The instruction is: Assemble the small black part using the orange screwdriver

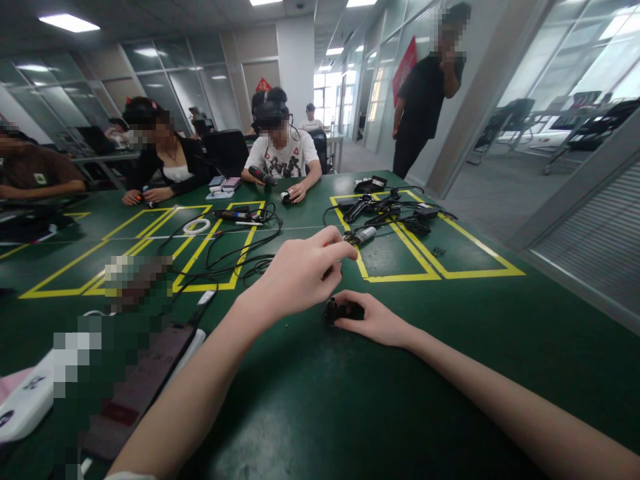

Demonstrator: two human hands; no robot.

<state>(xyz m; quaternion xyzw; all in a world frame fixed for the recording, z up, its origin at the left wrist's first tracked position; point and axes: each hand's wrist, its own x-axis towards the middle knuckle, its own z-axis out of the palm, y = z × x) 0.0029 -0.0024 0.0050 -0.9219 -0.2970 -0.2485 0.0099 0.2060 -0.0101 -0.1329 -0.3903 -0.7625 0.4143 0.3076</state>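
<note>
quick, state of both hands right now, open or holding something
Left hand: fingers bent; whether it grips anything cannot be told.
Right hand: closed on a small black part, thumb and fingers about it.

One black part (331, 313) in the right hand (381, 320), one white ring (197, 227).

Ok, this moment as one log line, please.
left hand: raised, hold unclear | right hand: gripping black part | green table: beneath both hands, marked with yellow tape
</note>
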